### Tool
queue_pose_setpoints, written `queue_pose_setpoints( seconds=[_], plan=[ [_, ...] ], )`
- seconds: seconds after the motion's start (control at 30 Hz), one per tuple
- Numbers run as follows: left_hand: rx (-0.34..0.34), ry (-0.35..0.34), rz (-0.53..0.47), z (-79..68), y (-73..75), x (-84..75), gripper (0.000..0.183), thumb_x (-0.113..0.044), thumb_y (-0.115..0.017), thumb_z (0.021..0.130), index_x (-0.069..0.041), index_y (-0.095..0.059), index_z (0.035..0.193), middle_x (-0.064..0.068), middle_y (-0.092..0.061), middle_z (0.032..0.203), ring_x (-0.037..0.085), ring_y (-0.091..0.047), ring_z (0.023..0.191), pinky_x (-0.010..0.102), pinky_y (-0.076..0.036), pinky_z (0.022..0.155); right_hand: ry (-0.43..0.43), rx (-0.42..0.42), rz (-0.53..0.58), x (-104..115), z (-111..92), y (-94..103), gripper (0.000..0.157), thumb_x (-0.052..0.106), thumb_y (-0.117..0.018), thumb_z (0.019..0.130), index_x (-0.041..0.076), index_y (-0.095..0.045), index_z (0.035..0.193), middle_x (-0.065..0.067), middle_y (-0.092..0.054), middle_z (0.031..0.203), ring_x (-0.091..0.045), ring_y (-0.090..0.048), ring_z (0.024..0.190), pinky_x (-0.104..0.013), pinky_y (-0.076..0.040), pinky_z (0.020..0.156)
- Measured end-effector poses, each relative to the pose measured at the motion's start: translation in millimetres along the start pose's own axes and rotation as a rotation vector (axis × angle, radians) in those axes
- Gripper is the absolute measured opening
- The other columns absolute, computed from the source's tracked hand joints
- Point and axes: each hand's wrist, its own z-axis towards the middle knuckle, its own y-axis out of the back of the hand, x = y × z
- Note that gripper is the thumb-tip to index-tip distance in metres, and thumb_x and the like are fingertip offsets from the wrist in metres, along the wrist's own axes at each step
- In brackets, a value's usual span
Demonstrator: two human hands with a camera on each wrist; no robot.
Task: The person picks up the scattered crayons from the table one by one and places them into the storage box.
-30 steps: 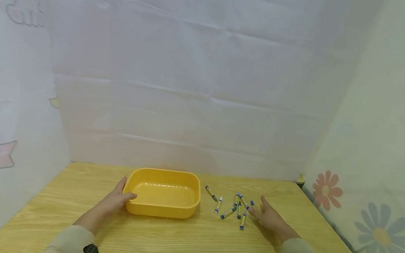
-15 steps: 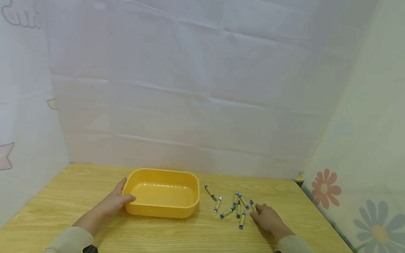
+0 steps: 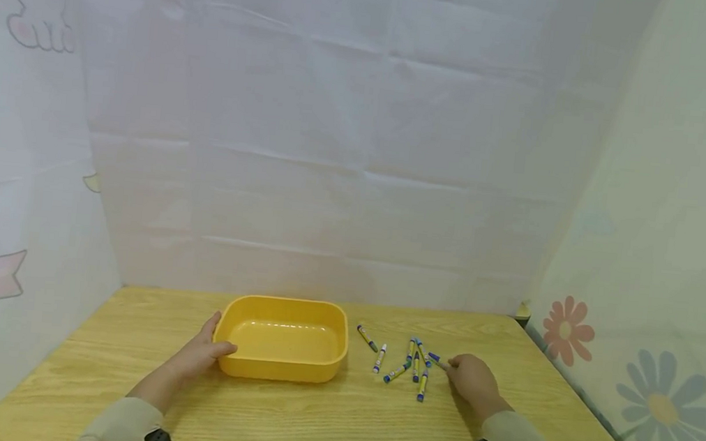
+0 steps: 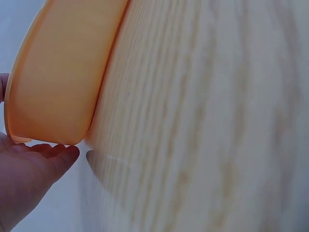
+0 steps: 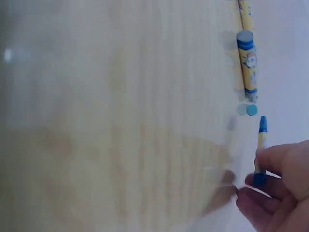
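My left hand (image 3: 193, 353) grips the left end of a yellow plastic basin (image 3: 279, 370), thumb over the rim and fingers along the outer wall. In the left wrist view the fingers (image 4: 63, 162) lie against the basin's orange-looking side (image 4: 58, 72). On the right, my right hand (image 3: 475, 382) pinches a blue crayon (image 3: 434, 358) between thumb and fingers. The right wrist view shows that crayon (image 5: 263, 126) tilted, its blue tip pointing away from the palm. Several more crayons in yellow-and-blue wrappers (image 3: 398, 371) lie loosely just left of this hand.
Everything stands on a wood-grain table (image 3: 310, 427). A white crayon (image 3: 380, 358) and a dark-tipped crayon (image 3: 367, 338) lie between the basin and the crayon cluster. Pale cloth walls (image 3: 344, 178) rise behind and at both sides of the table.
My right hand has closed in on the rightmost crayon and now pinches it, its tip swung to the left. The left hand keeps its place on the basin.
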Motion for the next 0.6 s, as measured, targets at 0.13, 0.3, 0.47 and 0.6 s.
queue_pose_setpoints(
  seconds=[0.13,0.3,0.47,0.6],
  plan=[
    [0.0,0.001,-0.01,-0.4,0.0,0.9,0.096,-0.011,-0.055,0.093,0.003,0.019,0.152,0.034,0.01,0.159,0.049,-0.001,0.148,0.06,-0.006,0.12,-0.055,0.046,0.287,7,0,4.8,0.037,0.014,-0.051,0.099,-0.009,-0.059,0.126,-0.029,-0.061,0.126,-0.043,-0.059,0.115,-0.048,-0.053,0.09],
    [0.004,-0.002,-0.015,-0.3,-0.7,2.2,0.097,-0.011,-0.055,0.092,0.002,0.02,0.152,0.034,0.009,0.159,0.05,-0.005,0.147,0.059,-0.009,0.119,-0.045,0.191,0.698,29,-1,12.3,0.048,0.017,-0.051,0.101,-0.015,-0.045,0.137,-0.032,-0.057,0.131,-0.037,-0.062,0.117,-0.037,-0.056,0.091],
    [0.007,-0.021,-0.022,1.8,-2.0,4.2,0.099,-0.011,-0.056,0.093,-0.004,0.023,0.152,0.034,0.01,0.158,0.051,0.0,0.147,0.061,-0.006,0.119,-0.01,0.283,0.882,60,0,17.9,0.053,0.017,-0.051,0.101,-0.014,-0.038,0.142,-0.03,-0.054,0.136,-0.031,-0.063,0.119,-0.033,-0.055,0.093],
    [0.008,-0.03,-0.028,2.0,-3.5,4.7,0.097,-0.011,-0.056,0.093,-0.006,0.02,0.154,0.031,0.014,0.159,0.05,0.007,0.147,0.064,-0.001,0.118,0.005,0.314,0.957,83,5,18.0,0.052,0.014,-0.05,0.101,-0.014,-0.035,0.144,-0.025,-0.06,0.13,-0.024,-0.066,0.113,-0.028,-0.057,0.089]
  ],
)
